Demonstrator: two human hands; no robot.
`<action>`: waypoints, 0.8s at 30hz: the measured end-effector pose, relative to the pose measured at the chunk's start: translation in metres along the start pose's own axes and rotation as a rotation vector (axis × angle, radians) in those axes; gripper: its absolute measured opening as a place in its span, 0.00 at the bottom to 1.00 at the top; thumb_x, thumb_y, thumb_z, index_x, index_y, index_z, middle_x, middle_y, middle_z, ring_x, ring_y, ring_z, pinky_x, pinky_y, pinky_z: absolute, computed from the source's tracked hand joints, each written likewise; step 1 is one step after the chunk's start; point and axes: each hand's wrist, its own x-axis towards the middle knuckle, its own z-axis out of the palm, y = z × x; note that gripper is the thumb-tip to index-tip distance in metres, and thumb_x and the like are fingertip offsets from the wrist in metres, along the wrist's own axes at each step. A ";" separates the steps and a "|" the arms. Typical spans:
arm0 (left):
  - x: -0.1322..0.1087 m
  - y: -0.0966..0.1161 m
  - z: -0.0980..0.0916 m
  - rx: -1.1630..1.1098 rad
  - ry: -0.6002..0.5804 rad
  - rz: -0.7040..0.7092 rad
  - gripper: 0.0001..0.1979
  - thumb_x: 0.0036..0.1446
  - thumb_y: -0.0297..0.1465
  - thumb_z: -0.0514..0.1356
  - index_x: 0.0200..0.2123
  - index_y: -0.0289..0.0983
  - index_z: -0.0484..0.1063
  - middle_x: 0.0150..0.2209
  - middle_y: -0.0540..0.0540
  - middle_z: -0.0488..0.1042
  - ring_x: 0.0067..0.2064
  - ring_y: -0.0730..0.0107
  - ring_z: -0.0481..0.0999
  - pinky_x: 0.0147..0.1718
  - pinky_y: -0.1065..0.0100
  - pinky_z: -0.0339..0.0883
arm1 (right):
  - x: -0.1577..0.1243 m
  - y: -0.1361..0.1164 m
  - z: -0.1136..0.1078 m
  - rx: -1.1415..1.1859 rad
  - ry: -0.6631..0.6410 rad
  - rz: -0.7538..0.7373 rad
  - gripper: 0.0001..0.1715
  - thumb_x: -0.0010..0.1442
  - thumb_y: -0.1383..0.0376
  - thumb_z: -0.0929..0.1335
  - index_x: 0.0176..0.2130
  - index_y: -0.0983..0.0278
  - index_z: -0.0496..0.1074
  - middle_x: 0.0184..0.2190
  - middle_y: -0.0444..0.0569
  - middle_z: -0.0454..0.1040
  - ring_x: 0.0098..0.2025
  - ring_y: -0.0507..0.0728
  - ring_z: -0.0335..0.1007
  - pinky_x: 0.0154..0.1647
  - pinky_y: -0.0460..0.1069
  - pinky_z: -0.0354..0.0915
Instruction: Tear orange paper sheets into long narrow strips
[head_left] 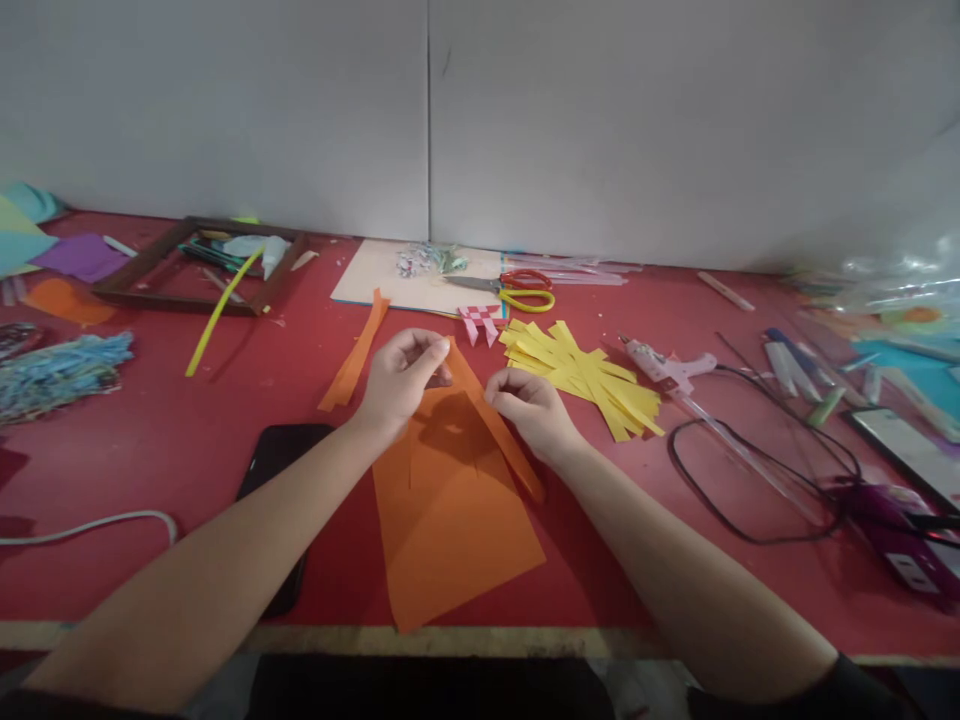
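Note:
My left hand (401, 378) pinches the far tip of a narrow orange paper strip (501, 440) that runs back along the right edge of an orange paper sheet (450, 520) lying on the red table (225, 420). My right hand (525, 405) grips the same strip a little lower, fingers curled. Several cuts run into the sheet's far edge. A pile of yellow paper strips (581, 375) lies just right of my right hand. More orange strips (356, 355) rest left of my left hand.
A black phone (279, 460) lies under my left forearm. Scissors (517, 290) rest on a cream board (390, 275). A glue gun (667, 368) with black cable (720, 500), a wooden frame (202, 265), blue yarn (60, 365) and a white cable (90, 525) surround the work area.

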 end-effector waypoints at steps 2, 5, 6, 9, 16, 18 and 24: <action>-0.001 -0.004 0.001 0.016 -0.006 0.053 0.21 0.48 0.43 0.71 0.34 0.37 0.67 0.24 0.55 0.69 0.23 0.79 0.72 0.28 0.73 0.73 | 0.001 0.000 -0.001 0.001 0.003 -0.009 0.04 0.46 0.65 0.69 0.24 0.63 0.70 0.20 0.39 0.66 0.22 0.48 0.55 0.25 0.47 0.51; -0.003 -0.006 0.003 0.052 -0.143 -0.003 0.26 0.45 0.42 0.73 0.39 0.39 0.63 0.26 0.56 0.71 0.24 0.76 0.73 0.27 0.72 0.72 | 0.002 0.002 -0.002 -0.003 0.021 -0.026 0.03 0.46 0.65 0.69 0.24 0.62 0.70 0.20 0.39 0.66 0.23 0.49 0.55 0.26 0.47 0.52; -0.005 -0.006 0.003 0.084 -0.232 -0.054 0.27 0.44 0.41 0.74 0.39 0.39 0.63 0.26 0.55 0.72 0.24 0.75 0.74 0.26 0.72 0.72 | 0.002 0.003 -0.002 0.002 0.023 -0.020 0.04 0.46 0.64 0.69 0.25 0.62 0.70 0.20 0.39 0.66 0.23 0.49 0.55 0.26 0.47 0.52; -0.008 -0.004 0.005 0.190 -0.452 -0.173 0.23 0.44 0.42 0.73 0.34 0.37 0.68 0.24 0.52 0.72 0.25 0.72 0.74 0.24 0.71 0.69 | 0.002 0.007 -0.003 0.026 0.013 -0.001 0.05 0.47 0.63 0.70 0.25 0.62 0.69 0.20 0.39 0.66 0.23 0.49 0.56 0.26 0.47 0.52; -0.010 -0.003 0.004 0.420 -0.315 -0.136 0.19 0.44 0.45 0.72 0.27 0.34 0.75 0.23 0.49 0.72 0.26 0.71 0.70 0.25 0.70 0.64 | 0.002 0.006 -0.003 0.007 0.011 -0.020 0.08 0.48 0.61 0.71 0.26 0.63 0.70 0.21 0.39 0.64 0.23 0.49 0.54 0.26 0.47 0.50; -0.010 -0.003 0.004 0.376 -0.291 -0.151 0.19 0.42 0.44 0.73 0.27 0.34 0.76 0.24 0.48 0.73 0.26 0.72 0.70 0.25 0.70 0.64 | 0.002 0.005 -0.002 0.011 0.007 -0.021 0.08 0.48 0.61 0.71 0.26 0.63 0.70 0.21 0.39 0.65 0.24 0.49 0.54 0.27 0.47 0.51; -0.006 -0.001 0.006 0.057 -0.091 -0.196 0.19 0.39 0.42 0.74 0.25 0.34 0.75 0.24 0.49 0.74 0.25 0.73 0.73 0.27 0.70 0.69 | 0.001 0.002 0.000 0.025 -0.021 -0.042 0.06 0.48 0.63 0.71 0.25 0.62 0.70 0.20 0.39 0.64 0.22 0.48 0.52 0.24 0.47 0.50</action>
